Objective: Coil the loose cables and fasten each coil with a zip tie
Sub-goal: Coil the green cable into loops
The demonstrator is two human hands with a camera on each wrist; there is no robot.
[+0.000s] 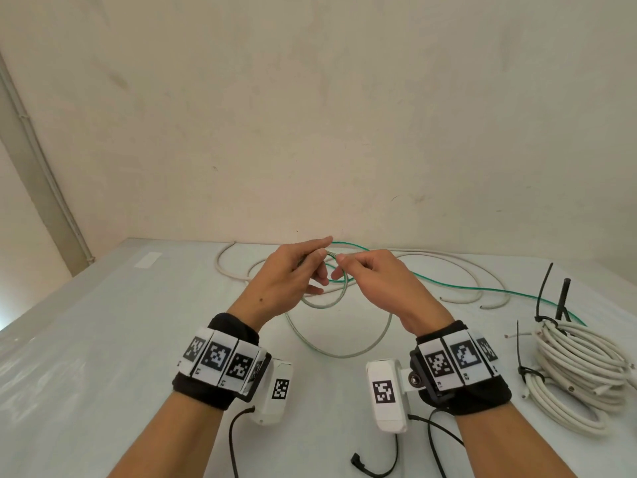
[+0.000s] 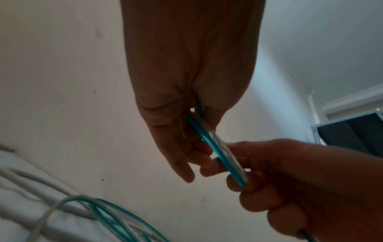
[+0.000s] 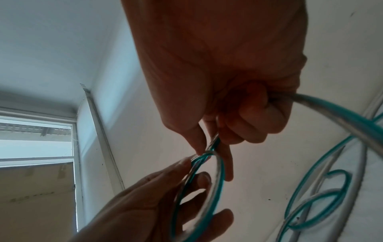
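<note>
A green and clear cable (image 1: pixel 465 288) trails across the white table (image 1: pixel 103 339) from the right and hangs in a large loop (image 1: pixel 344 355) below my hands. My left hand (image 1: pixel 319 262) holds a few small loops of it above the table, pinched between thumb and fingers (image 3: pixel 165 188). My right hand (image 1: pixel 344 267) meets it just to the right, thumb and forefinger pinching the cable (image 3: pixel 213 144) at the top of the loops, the other fingers curled round the strand. In the left wrist view the cable (image 2: pixel 217 150) runs from my left palm into the right hand (image 2: pixel 269 172).
A loose white cable (image 1: pixel 234 270) snakes along the table's back edge near the wall. At the right lies a coiled white cable (image 1: pixel 579 367) bound with black zip ties (image 1: pixel 541 294). A black wrist-camera cord (image 1: pixel 375 472) lies near the front edge.
</note>
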